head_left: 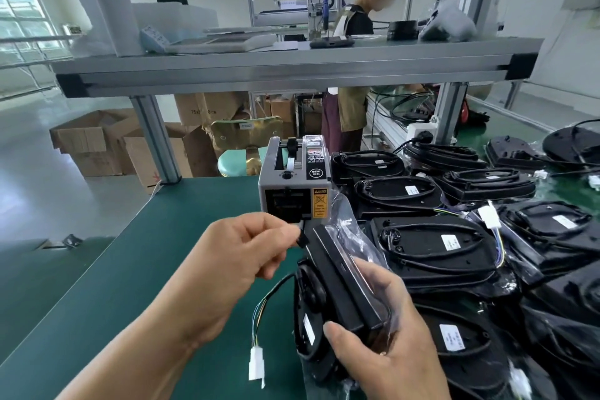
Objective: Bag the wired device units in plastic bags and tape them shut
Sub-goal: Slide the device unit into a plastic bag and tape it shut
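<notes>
The right hand [393, 344] grips the device unit [337, 289], held on edge just in front of the tape dispenser [292, 185], with the plastic bag [344, 221] loose and crumpled around its upper end. The left hand [246, 253], fingers curled, pinches what looks like a short tape strip [302, 237] right at the dispenser's mouth. This appears to be the sealing step, so the strip should come straight off the cutter and stay taut (a slack piece would likely stick to itself). Before it lands, the bag's open flap wants folding flat against the unit, and the white connector [256, 367], dangling on its wires in front of the dispenser, is best kept off the sticky side. Bagged units [431, 247] lie stacked on the counter [130, 269] to the dispenser's right.
</notes>
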Motion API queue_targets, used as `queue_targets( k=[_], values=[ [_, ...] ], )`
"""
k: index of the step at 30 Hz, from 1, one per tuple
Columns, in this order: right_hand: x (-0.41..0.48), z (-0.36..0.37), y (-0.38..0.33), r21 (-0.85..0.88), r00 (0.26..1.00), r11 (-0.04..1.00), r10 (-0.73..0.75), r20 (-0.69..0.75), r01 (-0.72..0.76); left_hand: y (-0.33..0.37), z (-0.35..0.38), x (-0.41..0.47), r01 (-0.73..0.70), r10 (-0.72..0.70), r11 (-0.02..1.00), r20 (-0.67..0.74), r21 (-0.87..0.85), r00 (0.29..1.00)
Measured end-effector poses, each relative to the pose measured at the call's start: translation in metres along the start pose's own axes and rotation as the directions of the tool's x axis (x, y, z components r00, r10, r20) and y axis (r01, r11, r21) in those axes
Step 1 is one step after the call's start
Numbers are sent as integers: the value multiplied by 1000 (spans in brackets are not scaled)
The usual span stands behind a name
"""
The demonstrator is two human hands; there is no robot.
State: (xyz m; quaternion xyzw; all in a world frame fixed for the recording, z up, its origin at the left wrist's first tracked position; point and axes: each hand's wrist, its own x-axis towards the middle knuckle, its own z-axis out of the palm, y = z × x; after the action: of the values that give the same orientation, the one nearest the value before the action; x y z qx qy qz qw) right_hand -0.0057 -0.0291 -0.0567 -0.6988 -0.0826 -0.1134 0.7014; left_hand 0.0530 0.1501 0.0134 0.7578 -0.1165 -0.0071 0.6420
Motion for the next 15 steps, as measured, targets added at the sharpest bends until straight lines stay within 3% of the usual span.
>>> queue_targets(
  k=[4,15],
  values=[
    [-4,6,-2,-31,1000,999,-11,-2,11,7,12,-17,-41,33,991,64,126,997],
    [-8,14,-4,-91,1000,996,-7,4,8,1,16,-13,-28,12,989,110,145,994]
  ],
)
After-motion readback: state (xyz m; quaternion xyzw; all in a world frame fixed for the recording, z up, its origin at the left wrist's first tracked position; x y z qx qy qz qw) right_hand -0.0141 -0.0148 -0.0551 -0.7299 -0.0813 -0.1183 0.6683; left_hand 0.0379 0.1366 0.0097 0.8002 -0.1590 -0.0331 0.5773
